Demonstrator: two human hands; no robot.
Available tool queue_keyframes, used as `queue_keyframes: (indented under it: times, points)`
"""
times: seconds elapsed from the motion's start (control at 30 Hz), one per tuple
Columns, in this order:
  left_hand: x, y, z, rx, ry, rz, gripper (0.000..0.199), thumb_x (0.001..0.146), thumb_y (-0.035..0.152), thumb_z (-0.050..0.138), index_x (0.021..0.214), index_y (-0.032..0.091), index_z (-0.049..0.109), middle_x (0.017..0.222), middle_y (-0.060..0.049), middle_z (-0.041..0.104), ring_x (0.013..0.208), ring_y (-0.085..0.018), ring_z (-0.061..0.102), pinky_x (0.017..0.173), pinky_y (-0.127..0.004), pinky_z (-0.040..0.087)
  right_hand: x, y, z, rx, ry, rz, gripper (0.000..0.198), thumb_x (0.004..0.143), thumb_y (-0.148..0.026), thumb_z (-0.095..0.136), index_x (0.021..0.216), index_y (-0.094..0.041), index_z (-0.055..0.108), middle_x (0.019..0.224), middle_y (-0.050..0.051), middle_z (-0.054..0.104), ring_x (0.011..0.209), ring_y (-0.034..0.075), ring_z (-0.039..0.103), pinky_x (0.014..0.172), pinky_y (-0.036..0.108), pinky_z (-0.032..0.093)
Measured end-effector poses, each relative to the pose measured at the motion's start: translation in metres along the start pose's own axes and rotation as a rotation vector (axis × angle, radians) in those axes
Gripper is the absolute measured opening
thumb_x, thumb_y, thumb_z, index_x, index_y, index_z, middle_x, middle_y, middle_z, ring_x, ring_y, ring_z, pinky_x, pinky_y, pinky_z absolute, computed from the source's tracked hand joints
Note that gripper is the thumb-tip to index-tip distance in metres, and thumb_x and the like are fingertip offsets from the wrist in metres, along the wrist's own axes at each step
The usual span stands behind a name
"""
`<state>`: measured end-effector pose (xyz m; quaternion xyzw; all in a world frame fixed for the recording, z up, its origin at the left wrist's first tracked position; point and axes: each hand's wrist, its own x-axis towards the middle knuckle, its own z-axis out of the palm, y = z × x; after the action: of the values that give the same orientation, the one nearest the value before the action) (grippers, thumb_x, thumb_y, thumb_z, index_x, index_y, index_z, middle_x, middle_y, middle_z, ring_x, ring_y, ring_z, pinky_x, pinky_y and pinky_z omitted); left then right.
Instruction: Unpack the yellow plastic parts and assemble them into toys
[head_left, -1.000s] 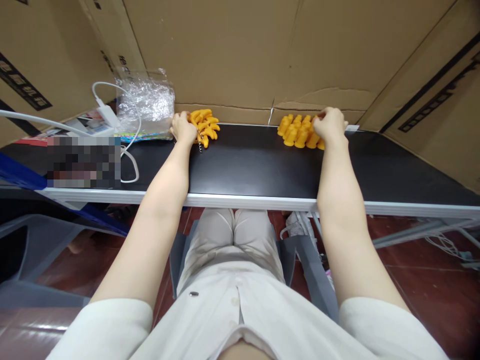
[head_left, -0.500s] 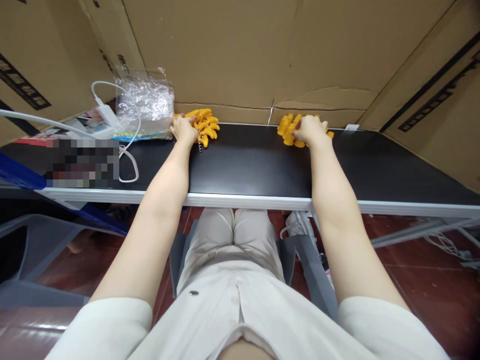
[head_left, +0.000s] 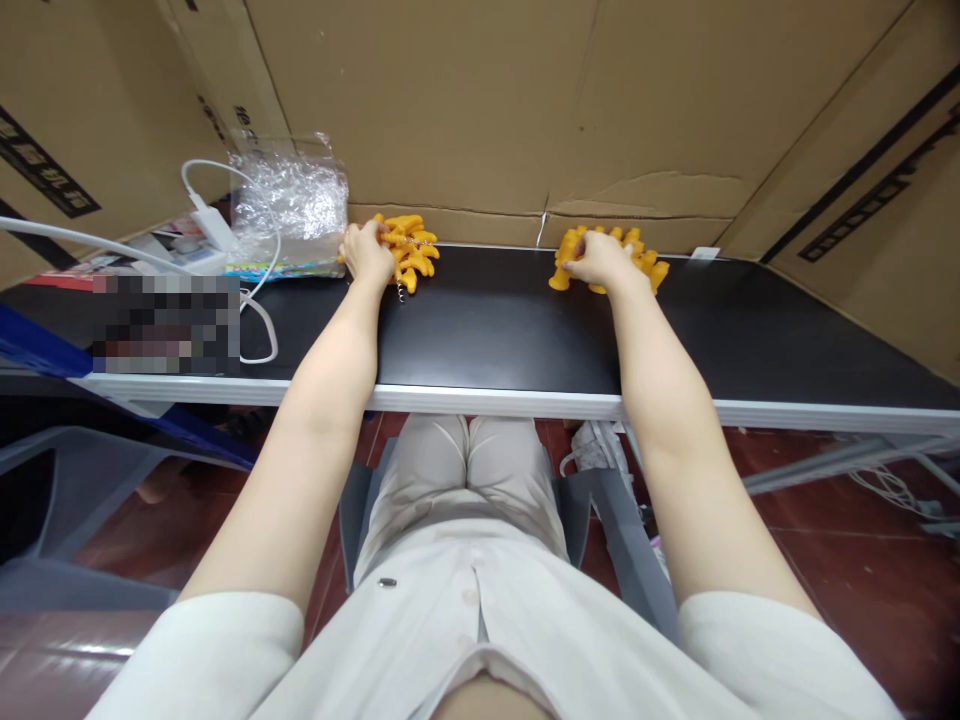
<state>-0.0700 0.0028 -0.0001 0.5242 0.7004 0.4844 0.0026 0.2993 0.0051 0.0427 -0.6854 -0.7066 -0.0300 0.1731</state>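
On the left of the black table, a pile of small orange, banana-like plastic pieces point(head_left: 417, 256) has a metal chain across it and a dark coil hanging in front. My left hand point(head_left: 367, 256) is at the pile's left edge, its fingers curled on an orange piece. Farther right, more small orange pieces point(head_left: 651, 268) stand close together in rows near the cardboard. My right hand point(head_left: 604, 262) reaches over them from the front, fingers bent and closed on one piece. The palm and knuckles hide part of each group.
A clear plastic packet point(head_left: 292, 215) and a white cable with plug point(head_left: 216, 228) lie left of my left hand. Cardboard walls point(head_left: 465, 110) rise behind the table. A metal strip point(head_left: 495, 402) edges the table's front. A small white tab point(head_left: 705, 254) sits at the back right.
My right hand has shifted slightly left over the right-hand group, uncovering more orange pieces on its right. My left hand has barely moved, its fingers slightly repositioned at the pile.
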Motion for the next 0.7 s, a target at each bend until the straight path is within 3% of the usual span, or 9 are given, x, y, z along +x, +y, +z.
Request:
queue_keyframes:
  times: [0.17,0.4,0.6,0.7]
  points:
    - [-0.006,0.015,-0.008,-0.028,-0.067,0.070,0.034,0.088,0.028,0.068,0.121,0.028,0.076,0.136,-0.014,0.064,0.143,-0.040,0.057,0.129,-0.057,0.037,-0.010,-0.014,-0.003,0.026,-0.055,-0.013,0.027,0.092,-0.028,0.071,0.117,-0.018,0.066,0.131,0.018,0.069,0.137,0.040,0.058,0.123,0.065,0.032]
    - [-0.011,0.027,-0.003,0.043,-0.116,0.211,0.031,0.091,0.023,0.069,0.122,0.027,0.075,0.131,-0.011,0.066,0.133,-0.033,0.064,0.122,-0.047,0.045,-0.005,-0.017,0.014,0.030,-0.023,-0.038,0.037,0.091,-0.035,0.074,0.120,-0.015,0.064,0.128,0.019,0.070,0.137,0.043,0.058,0.124,0.076,0.021]
    - [-0.019,0.037,0.004,0.101,-0.195,0.336,0.027,0.089,0.022,0.074,0.116,0.024,0.074,0.128,-0.012,0.068,0.128,-0.033,0.065,0.114,-0.046,0.049,0.000,-0.017,0.022,0.035,-0.024,-0.063,0.033,0.090,-0.034,0.074,0.117,-0.017,0.065,0.125,0.020,0.071,0.132,0.043,0.061,0.122,0.077,0.024]
    - [-0.022,0.040,0.007,0.103,-0.229,0.359,0.027,0.090,0.023,0.075,0.117,0.021,0.071,0.129,-0.009,0.067,0.133,-0.031,0.062,0.116,-0.045,0.046,-0.001,-0.019,0.023,0.053,-0.017,-0.119,0.038,0.089,-0.034,0.073,0.121,-0.018,0.063,0.123,0.019,0.071,0.126,0.041,0.064,0.117,0.069,0.039]
